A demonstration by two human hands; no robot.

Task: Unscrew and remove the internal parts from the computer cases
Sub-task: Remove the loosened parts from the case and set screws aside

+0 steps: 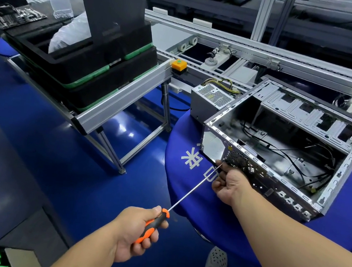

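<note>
The open grey steel computer case sits on the round blue counter. Left hand grips the orange-and-black long-shaft screwdriver; right hand fingers pinch its tip. Advise seating the tip squarely before turning.

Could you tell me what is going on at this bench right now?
A person is unscrewing the open computer case on the blue round table. The left hand grips an orange-handled screwdriver, its tip at the case's rear panel, where the right hand steadies it. A power supply sits behind.
</note>
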